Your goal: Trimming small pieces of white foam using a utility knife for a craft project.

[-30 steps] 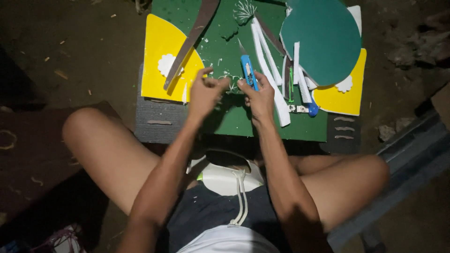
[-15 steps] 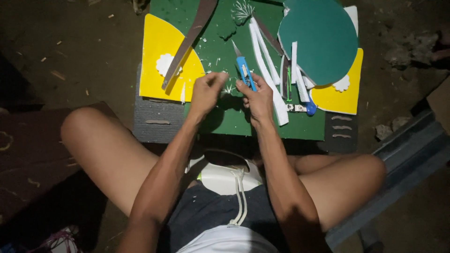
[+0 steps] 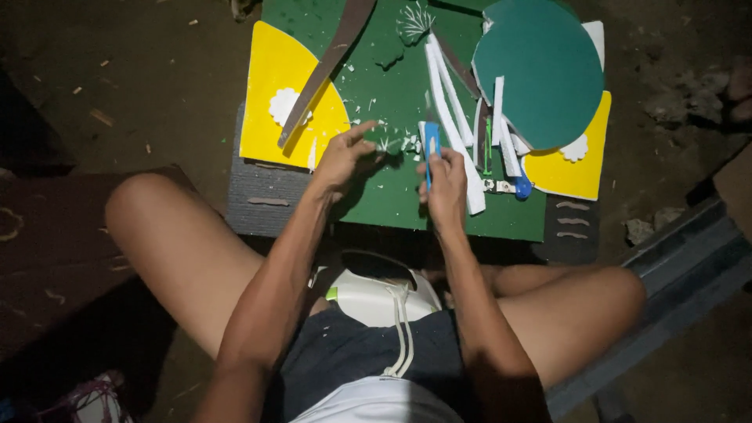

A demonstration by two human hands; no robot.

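Right hand point(image 3: 445, 182) grips a blue knife point(image 3: 432, 149) upright; left hand point(image 3: 343, 157), fingers spread, presses white scraps point(image 3: 389, 144) on the green board point(image 3: 392, 94).

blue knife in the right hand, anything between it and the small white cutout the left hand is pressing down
Nothing visible: between the blue knife in the right hand and the white cutout by the left hand lie only bare green board and tiny white scraps.
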